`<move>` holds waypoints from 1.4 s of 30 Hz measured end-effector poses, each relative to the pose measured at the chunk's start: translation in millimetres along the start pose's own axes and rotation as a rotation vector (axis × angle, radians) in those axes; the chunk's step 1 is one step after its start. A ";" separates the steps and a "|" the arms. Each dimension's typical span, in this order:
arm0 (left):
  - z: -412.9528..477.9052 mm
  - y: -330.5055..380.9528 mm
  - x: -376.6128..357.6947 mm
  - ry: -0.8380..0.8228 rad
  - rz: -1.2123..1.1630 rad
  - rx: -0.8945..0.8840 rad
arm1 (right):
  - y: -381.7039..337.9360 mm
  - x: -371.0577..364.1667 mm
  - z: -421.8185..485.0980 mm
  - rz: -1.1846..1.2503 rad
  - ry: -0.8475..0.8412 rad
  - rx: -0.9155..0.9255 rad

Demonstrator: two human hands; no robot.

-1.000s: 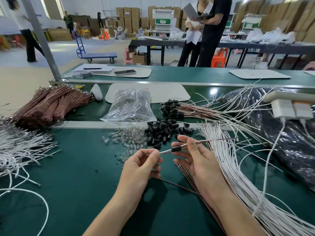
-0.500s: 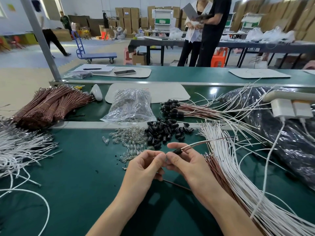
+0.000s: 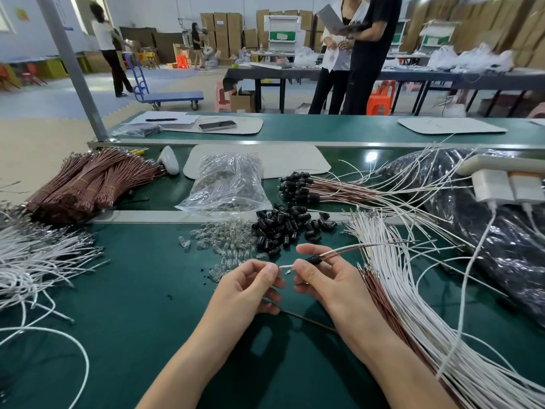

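My right hand [image 3: 327, 278] pinches a black cap [image 3: 313, 259] threaded on a white and a brown wire [image 3: 354, 249] that trail off to the right. The bare wire ends [image 3: 285, 266] stick out left of the cap. My left hand [image 3: 250, 284] pinches the tip of those ends with thumb and forefinger. Both hands hover above the green table [image 3: 132, 305]. Just beyond them lie a pile of loose black caps [image 3: 283, 228] and a scatter of small clear bulbs [image 3: 224, 243].
A fan of white and brown wires [image 3: 413, 305] lies at the right, finished capped wires [image 3: 300, 187] behind. A clear bag of bulbs [image 3: 227, 184], brown wire bundles [image 3: 88, 181] and white wires [image 3: 35, 261] lie left. A power strip [image 3: 501, 184] sits far right. Two people stand beyond the bench.
The hands had met at the cap; now they have drawn slightly apart, and the wire ends show between them. The camera view has shifted little.
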State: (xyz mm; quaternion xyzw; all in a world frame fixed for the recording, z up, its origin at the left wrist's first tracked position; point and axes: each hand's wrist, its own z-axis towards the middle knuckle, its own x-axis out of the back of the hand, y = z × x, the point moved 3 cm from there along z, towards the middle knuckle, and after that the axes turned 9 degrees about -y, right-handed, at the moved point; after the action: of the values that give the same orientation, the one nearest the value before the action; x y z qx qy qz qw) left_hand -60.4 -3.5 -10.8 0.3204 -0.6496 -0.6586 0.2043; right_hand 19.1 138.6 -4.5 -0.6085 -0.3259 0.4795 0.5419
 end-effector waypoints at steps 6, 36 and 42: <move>-0.2 -0.3 -1.0 -0.035 0.004 -0.004 | -0.1 0.5 0.1 -0.029 0.003 0.015; 0.4 -2.2 -3.5 -0.088 0.088 -0.009 | -7.1 -5.6 -4.4 -0.207 0.018 0.091; -0.6 -1.2 -3.6 -0.052 0.065 -0.024 | -6.0 -5.8 -2.4 -0.106 0.030 0.085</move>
State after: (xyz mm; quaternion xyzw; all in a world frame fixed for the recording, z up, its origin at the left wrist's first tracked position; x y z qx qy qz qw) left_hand -57.2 -1.4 -11.4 0.2794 -0.6569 -0.6673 0.2124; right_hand 20.2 133.7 2.5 -0.5741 -0.3288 0.4543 0.5966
